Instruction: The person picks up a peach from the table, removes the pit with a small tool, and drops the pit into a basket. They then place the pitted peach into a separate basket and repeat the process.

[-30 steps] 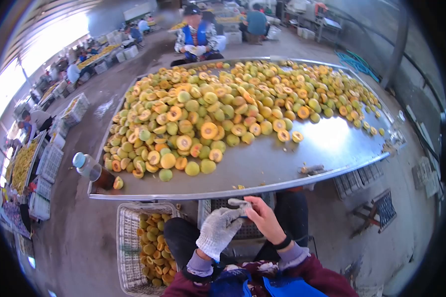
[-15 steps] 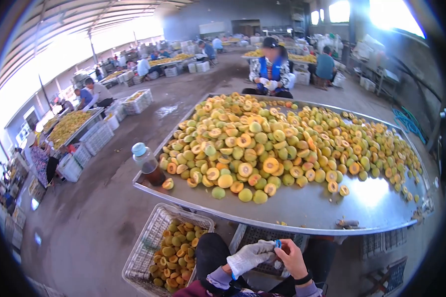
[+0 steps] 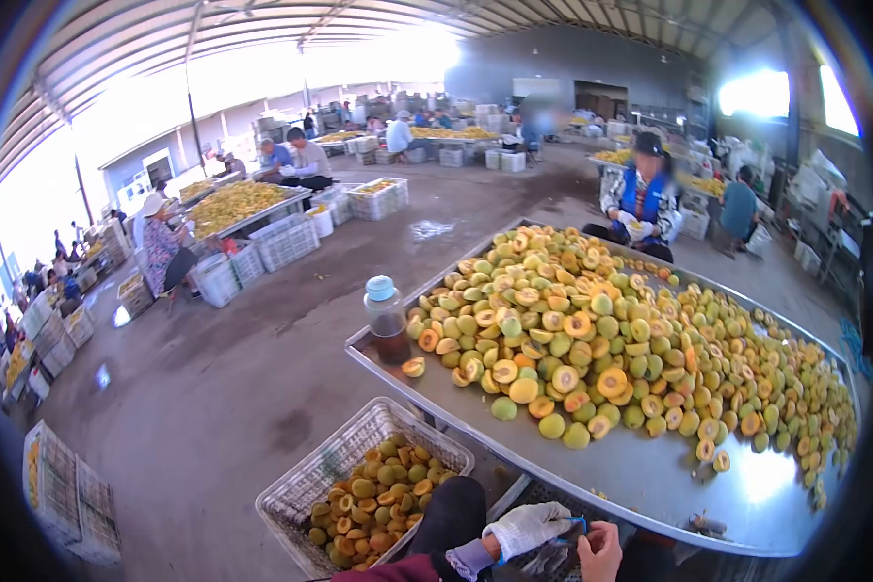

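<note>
My left hand (image 3: 526, 530) wears a white knit glove with a blue edge at the wrist. Its fingers are closed on a small blue band-like thing (image 3: 579, 525), whose exact kind I cannot make out. My bare right hand (image 3: 601, 553) pinches at the other side of the same thing, partly cut off by the bottom of the view. Left of my knee, a white plastic crate (image 3: 291, 490) holds many halved yellow-green fruits (image 3: 378, 495). Ahead is a metal table (image 3: 514, 461) with a large heap of halved fruits (image 3: 592, 339).
A bottle with a light blue lid (image 3: 383, 320) and dark liquid stands at the table's left corner. Across the table sits a person in a blue vest (image 3: 645, 199). Another fruit table (image 3: 238, 206), crates (image 3: 286, 242) and seated people are at the left. A stacked crate (image 3: 73, 495) stands lower left.
The view has swung left, so the table and my hands appear farther right and lower. Both hands stay together at the blue thing.
</note>
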Demonstrator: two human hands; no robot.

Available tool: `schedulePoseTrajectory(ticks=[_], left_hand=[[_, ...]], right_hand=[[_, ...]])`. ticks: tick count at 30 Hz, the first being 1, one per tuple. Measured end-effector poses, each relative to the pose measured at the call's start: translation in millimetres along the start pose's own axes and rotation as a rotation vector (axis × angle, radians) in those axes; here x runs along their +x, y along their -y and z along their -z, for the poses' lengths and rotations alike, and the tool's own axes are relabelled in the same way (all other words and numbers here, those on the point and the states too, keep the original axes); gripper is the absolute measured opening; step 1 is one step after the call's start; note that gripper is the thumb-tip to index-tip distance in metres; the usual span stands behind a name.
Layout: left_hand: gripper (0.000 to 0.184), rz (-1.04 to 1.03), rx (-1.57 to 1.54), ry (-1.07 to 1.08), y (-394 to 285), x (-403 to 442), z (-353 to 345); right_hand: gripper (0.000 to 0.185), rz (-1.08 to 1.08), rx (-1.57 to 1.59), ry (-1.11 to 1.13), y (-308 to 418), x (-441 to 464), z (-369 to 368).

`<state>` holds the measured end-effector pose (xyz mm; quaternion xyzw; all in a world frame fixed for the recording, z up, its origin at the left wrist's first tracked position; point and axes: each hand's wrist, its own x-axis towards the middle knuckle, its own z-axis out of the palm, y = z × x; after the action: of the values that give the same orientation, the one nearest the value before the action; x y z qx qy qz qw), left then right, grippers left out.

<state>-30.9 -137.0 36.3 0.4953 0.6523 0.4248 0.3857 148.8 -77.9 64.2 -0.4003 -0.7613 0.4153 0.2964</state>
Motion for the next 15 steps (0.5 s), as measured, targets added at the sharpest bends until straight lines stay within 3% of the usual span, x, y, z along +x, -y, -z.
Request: schedulePoseTrajectory(ticks=[3,5,8,12,13,15], left_hand=[[0.031,-0.060,0.177,-0.063,-15.8,-1.3,2.2],[0.029,-0.208,0.251,-0.154,-16.2,-2.0,-2.0],[0.027,-0.258,0.142,-0.135,-9.0,4.8,-14.3],[0.021,-0.450,0.290,-0.233,-29.1,-11.4,-21.9],[0.016,-0.361,0.374,-0.232,-36.4,-12.6,-21.9],[0.019,-0.501,0.166,-0.281,-34.2,-16.4,-24.4]], right_hand=[[0.020,0.042,-0.078,-0.035,15.5,1.5,1.3],[0.017,0.259,-0.240,0.006,15.5,1.9,-2.8],[0.020,0.060,-0.587,0.271,-6.0,2.2,-9.9],[0.020,0.093,-0.495,0.232,0.2,3.8,-13.3],[0.021,0.107,-0.454,0.222,2.2,4.9,-13.0],[0.021,0.118,-0.360,0.197,6.1,7.7,-13.2]])
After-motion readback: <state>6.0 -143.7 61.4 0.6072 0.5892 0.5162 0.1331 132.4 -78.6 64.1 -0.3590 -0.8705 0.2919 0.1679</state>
